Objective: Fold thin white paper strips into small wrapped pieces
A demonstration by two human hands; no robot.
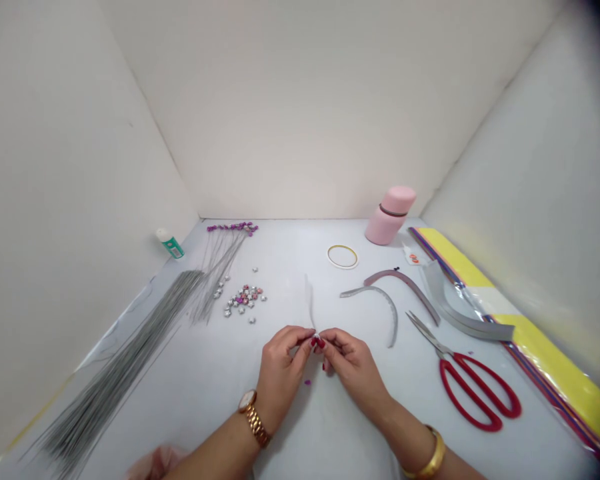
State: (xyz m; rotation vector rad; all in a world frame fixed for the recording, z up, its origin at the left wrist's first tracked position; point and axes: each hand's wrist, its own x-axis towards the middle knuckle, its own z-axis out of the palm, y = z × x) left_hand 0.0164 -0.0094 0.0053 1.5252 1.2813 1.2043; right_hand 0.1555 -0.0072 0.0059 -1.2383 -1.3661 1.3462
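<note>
Both hands meet over the near middle of the white table. My left hand (284, 359), with a watch on its wrist, pinches the lower end of a thin pale paper strip (309, 300). From the right, my right hand (349, 363) pinches the same end, its fingertips touching those of the left. The strip's free part rises away from me beyond the fingers. What lies between the fingertips is mostly hidden. A tiny purple piece (308, 383) lies on the table just below the hands.
Left: small paper stars (245, 297), grey wires (125, 360), purple-tipped wires (233, 228), a glue stick (170, 244). Right: red-handled scissors (460, 373), curved strips (405, 287), a tape ring (343, 257), a pink bottle (391, 215), yellow paper packs (545, 353).
</note>
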